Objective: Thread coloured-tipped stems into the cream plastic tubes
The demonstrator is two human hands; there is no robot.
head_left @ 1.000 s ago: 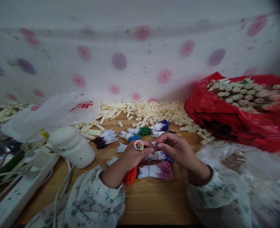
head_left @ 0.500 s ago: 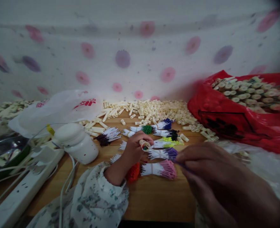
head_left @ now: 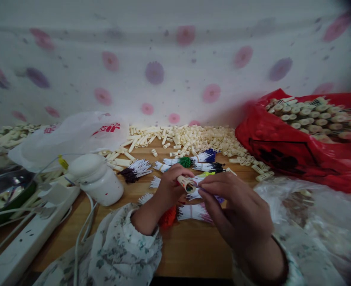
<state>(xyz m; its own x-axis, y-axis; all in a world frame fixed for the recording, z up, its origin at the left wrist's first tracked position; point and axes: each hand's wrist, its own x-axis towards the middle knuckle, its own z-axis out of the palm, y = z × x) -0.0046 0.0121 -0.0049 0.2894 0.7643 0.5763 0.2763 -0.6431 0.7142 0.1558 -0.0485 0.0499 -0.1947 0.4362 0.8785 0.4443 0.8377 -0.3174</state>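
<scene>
My left hand is closed around a cream plastic tube, its open end facing right and coloured bits visible inside. My right hand pinches at that mouth; the thin purple stick in its fingertips is mostly hidden. Below and behind the hands lie bundles of thin white sticks with coloured ends: a pink bundle, an orange bundle, a green bundle, a black bundle, a blue bundle and a dark bundle. My right hand partly covers the purple and yellow bundles.
Loose cream tubes are heaped along the back. A red bag full of tubes stands at right, above a clear plastic bag. To the left are a white jar, a power strip with cables and a white bag.
My right hand has moved left and away from me, bringing the purple stick to the tube's mouth. My left hand keeps its hold, the tube turned slightly and shifted a little right.
</scene>
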